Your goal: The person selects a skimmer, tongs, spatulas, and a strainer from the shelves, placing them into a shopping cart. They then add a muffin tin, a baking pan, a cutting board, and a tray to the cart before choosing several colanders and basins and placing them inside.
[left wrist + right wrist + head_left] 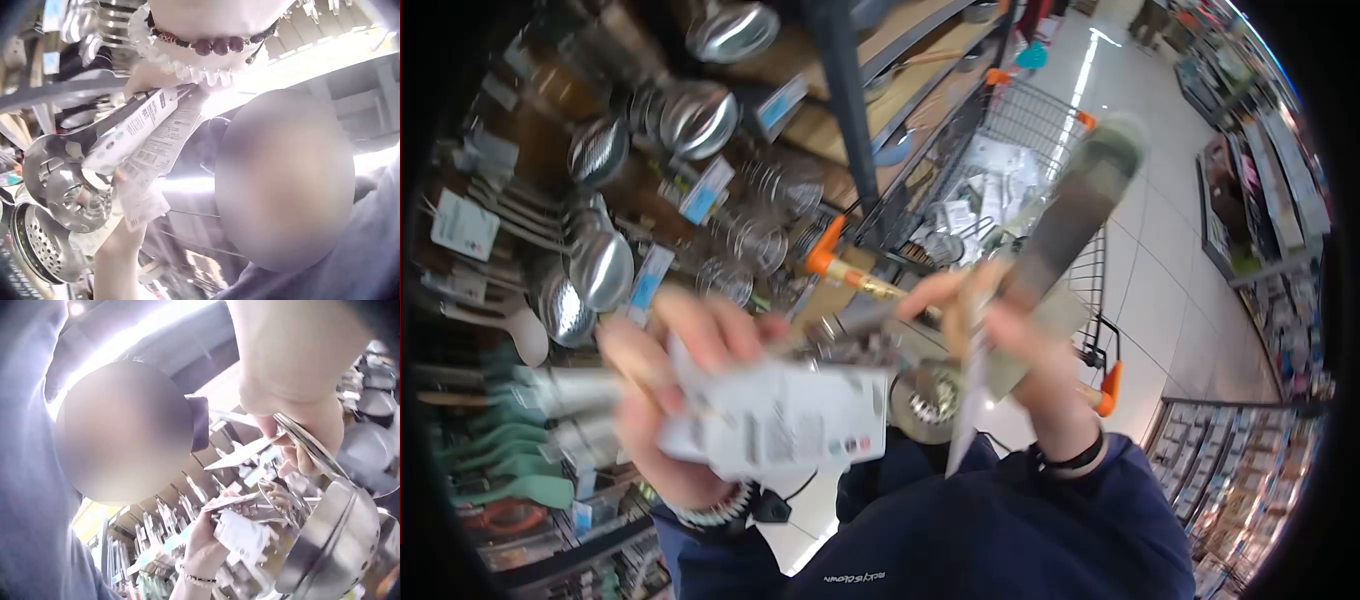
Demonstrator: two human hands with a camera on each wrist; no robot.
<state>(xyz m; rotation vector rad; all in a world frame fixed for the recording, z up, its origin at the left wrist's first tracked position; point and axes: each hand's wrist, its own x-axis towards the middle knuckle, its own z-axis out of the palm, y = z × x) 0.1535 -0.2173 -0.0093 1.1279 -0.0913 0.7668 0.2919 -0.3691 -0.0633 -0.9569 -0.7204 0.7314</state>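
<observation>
My left hand (670, 375) grips the handles of steel slotted ladles (90, 215), seen side by side in the left wrist view. White printed tags (800, 420) hang from them and hide part of the handles. To the right, my right hand (1035, 350) holds a steel utensil (340, 534) by its thin handle, with small holes along one edge of its wide head. Its blurred head points up and away in the head view. A pale tag (970, 400) hangs below these fingers. Between the hands is a round perforated steel head (930, 400).
At the left, a rack of hanging utensils includes ladles (603, 265) and green tools (520, 490). Ahead stands a wire shopping cart (1030, 110) with orange corners, loaded with tagged goods (990, 195). A tiled aisle floor (1160, 220) and more shelves (1270, 190) lie to the right.
</observation>
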